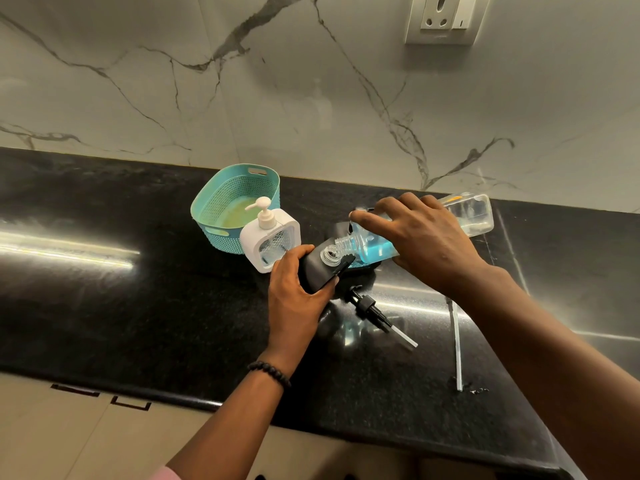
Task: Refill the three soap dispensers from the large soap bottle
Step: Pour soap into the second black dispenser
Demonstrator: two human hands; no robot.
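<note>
Nearest, along the front of the dark surface [104,306], a clear dip tube [458,348] lies loose at the right, and a black pump head [369,308] with its own tube lies just behind the left hand [294,292]. That hand wraps its fingers around a black dispenser [317,271], whose clear threaded neck is open and tipped toward the pour. The right hand [422,237] grips the large soap bottle [381,247] from above, tilted almost flat with its mouth meeting the dispenser's neck; blue soap has pooled at the bottle's low end and the raised far end looks empty. Just beside the left hand stands a white dispenser [272,237], pump screwed on, its clear window showing little liquid as far as I can tell. Behind it sits a teal basket [207,202]. A dark shape behind the pouring bottle may be the third dispenser, though it is mostly hidden. By my reading, the first refill is under way, with recapping and two more dispensers left.
</note>
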